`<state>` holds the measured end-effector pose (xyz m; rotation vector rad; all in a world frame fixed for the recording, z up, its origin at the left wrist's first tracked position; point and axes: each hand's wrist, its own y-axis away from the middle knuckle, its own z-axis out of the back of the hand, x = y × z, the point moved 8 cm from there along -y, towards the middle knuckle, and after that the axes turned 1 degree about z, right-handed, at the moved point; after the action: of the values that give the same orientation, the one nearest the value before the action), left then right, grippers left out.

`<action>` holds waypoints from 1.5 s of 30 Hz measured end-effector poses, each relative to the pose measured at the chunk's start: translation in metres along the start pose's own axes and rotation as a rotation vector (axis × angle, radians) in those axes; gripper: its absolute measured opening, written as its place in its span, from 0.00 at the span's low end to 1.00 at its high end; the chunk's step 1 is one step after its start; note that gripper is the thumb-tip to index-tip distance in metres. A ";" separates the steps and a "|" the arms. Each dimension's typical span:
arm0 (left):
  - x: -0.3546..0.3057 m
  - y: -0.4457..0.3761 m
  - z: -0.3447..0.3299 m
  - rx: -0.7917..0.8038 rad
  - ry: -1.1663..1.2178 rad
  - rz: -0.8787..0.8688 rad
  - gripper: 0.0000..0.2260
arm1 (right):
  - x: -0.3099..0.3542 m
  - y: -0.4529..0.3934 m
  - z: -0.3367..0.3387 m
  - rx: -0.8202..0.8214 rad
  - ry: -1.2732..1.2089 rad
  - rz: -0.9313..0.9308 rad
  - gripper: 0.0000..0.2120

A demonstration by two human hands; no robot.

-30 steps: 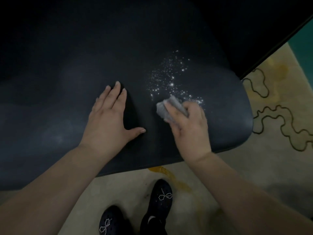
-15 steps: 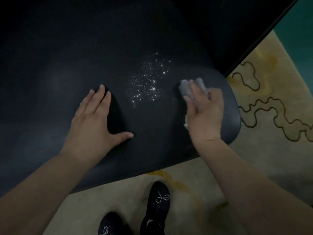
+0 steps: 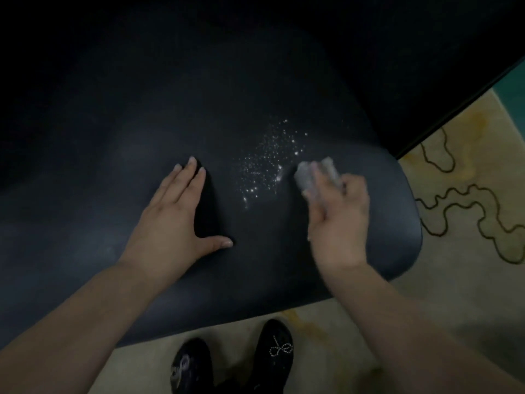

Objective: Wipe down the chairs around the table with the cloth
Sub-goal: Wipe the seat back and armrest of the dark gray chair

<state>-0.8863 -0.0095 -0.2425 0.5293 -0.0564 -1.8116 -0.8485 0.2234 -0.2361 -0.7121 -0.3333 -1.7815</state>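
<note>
1. A dark padded chair seat [image 3: 142, 194] is filling most of the frame, its rounded front edge running across the lower middle.
2. The left hand [image 3: 170, 223] is lying flat on the seat at centre left, fingers [image 3: 187, 172] straight and together, thumb spread out to the right, gripping nothing.
3. The right hand [image 3: 338, 220] is sitting at centre right of the frame, blurred, its fingers curling around a small grey cloth [image 3: 309, 174] and pressing it against the seat.
4. The cloth is showing just past the fingertips, right beside a patch of glinting white droplets [image 3: 267, 166] that is lying between the two hands, slightly above them in the frame.
5. Two black shoes [image 3: 274, 354] with sparkly bow trim are standing on the pale carpet [image 3: 454, 294] at the bottom centre.
6. Dark wavy lines and yellowish stains are marking the carpet at the right edge.
</note>
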 end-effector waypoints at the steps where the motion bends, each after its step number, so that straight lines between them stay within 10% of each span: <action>1: 0.001 -0.001 0.000 0.002 -0.003 -0.003 0.55 | 0.018 0.012 -0.006 0.043 -0.021 0.077 0.19; 5: 0.002 -0.002 -0.003 0.023 -0.006 -0.025 0.54 | 0.074 0.011 -0.041 0.213 0.001 0.344 0.18; 11: 0.006 -0.010 0.003 0.037 0.002 -0.064 0.53 | 0.023 -0.018 -0.014 -0.005 0.097 0.029 0.16; 17: 0.002 -0.026 0.010 0.033 0.015 -0.100 0.52 | 0.088 -0.017 -0.048 0.179 0.066 0.325 0.18; 23: 0.010 -0.048 0.017 0.053 0.005 -0.131 0.54 | 0.046 -0.023 -0.024 0.009 0.110 0.042 0.21; 28: 0.012 -0.052 0.019 0.090 0.006 -0.183 0.54 | 0.094 0.003 -0.058 0.211 0.102 0.314 0.22; 35: 0.013 -0.050 0.020 0.088 0.015 -0.185 0.54 | 0.042 -0.038 -0.022 -0.072 0.134 -0.039 0.21; 42: 0.014 -0.050 0.022 0.084 0.016 -0.170 0.54 | 0.105 -0.053 -0.069 0.139 0.116 0.345 0.19; 45: 0.014 -0.052 0.024 0.077 0.000 -0.166 0.54 | 0.055 -0.100 -0.043 -0.070 0.136 0.095 0.09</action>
<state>-0.9448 -0.0114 -0.2412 0.6038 -0.0842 -1.9777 -0.9649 0.1907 -0.2231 -0.6416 -0.1442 -1.7474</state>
